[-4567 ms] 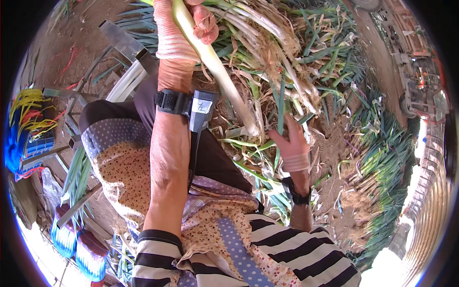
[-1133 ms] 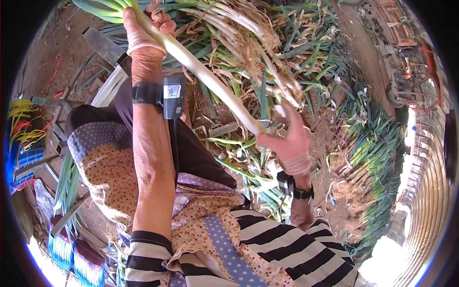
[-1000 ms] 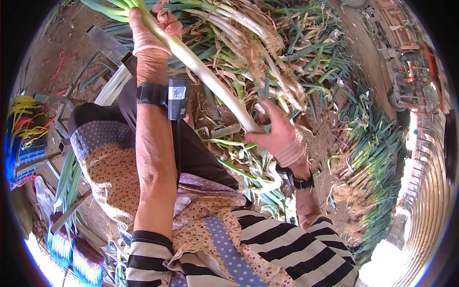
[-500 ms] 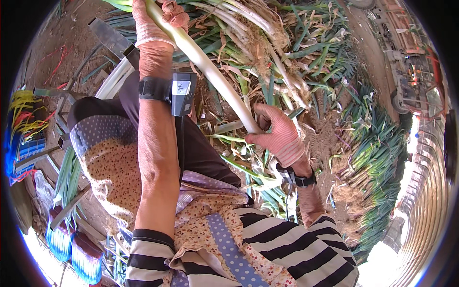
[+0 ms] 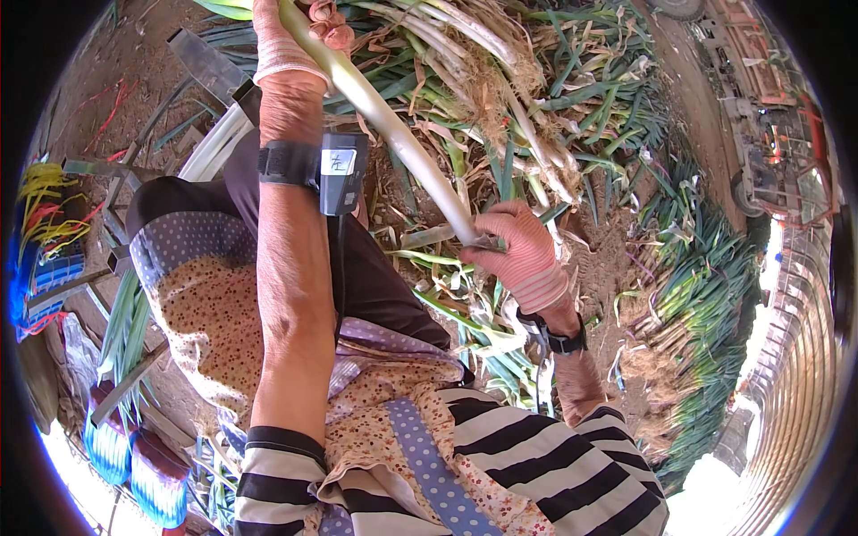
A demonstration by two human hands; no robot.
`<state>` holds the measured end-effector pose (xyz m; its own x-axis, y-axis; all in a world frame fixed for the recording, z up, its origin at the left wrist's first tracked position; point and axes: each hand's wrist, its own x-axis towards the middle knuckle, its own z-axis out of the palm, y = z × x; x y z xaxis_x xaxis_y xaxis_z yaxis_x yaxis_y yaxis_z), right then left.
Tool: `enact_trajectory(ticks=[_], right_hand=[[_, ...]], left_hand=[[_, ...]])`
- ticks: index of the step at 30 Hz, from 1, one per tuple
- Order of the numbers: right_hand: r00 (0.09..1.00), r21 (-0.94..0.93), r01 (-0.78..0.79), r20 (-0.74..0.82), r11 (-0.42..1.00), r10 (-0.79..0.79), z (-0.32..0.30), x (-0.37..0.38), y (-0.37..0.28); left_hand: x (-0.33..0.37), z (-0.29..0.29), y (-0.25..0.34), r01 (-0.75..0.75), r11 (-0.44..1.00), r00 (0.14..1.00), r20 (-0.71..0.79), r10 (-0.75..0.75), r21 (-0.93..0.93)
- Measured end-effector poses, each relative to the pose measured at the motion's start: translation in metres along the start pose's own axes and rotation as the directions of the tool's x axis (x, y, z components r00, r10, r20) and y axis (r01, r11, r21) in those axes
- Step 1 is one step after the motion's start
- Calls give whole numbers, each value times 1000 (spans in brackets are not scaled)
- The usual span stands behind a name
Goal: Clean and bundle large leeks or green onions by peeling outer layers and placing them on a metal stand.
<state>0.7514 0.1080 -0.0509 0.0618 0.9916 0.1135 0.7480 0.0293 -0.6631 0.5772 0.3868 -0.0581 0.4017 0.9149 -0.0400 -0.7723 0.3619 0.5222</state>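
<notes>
the left hand (image 5: 290, 36), in a thin pale glove, was closed around the upper part of a long green onion (image 5: 393, 143), near where the white stalk turned green at the top edge of the view. the right hand (image 5: 518, 255), in a pinkish knit glove, was clenched around the lower end of the same stalk, fingers (image 5: 500, 228) curled over it so that the root end was hidden inside the fist. the onion ran as a slanted line between the two hands, held up in the air above the lap, its white shaft bare and clean.

a black wrist strap (image 5: 286, 163) with a small dark device (image 5: 338, 174) sat on the left forearm, and a dark watch-like band (image 5: 559, 339) circled the right wrist. both arms came out of black-and-white striped sleeves (image 5: 554, 464), over a floral apron (image 5: 223, 330) with dotted trim.

just behind the held stalk lay a heap of untrimmed green onions (image 5: 500, 98), their hairy roots and dry outer skins tangled together on the earth floor (image 5: 98, 116). peeled skins and leaf scraps (image 5: 474, 313) littered the ground under the right hand. further right, more bundled greens (image 5: 706, 277) lay in a row. at the far left stood yellow cords (image 5: 45, 192) and blue crates (image 5: 40, 286).
</notes>
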Motion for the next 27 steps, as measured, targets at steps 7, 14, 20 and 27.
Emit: enact_trajectory(ticks=[7, 14, 20, 27], right_hand=[[972, -116, 64, 232, 991, -36, -14, -5, -4], [912, -506, 123, 397, 854, 103, -34, -38, -6], [969, -270, -234, -138, 934, 203, -47, -36, -32], [991, -626, -112, -9, 771, 137, -21, -8, -22]], left_hand=[[20, -27, 15, -25, 992, 999, -28, 22, -120], [17, -29, 10, -82, 996, 960, -264, 90, 41], [6, -4, 0, -107, 989, 775, -614, 148, 103], [3, -3, 4, -88, 988, 743, -653, 151, 129]])
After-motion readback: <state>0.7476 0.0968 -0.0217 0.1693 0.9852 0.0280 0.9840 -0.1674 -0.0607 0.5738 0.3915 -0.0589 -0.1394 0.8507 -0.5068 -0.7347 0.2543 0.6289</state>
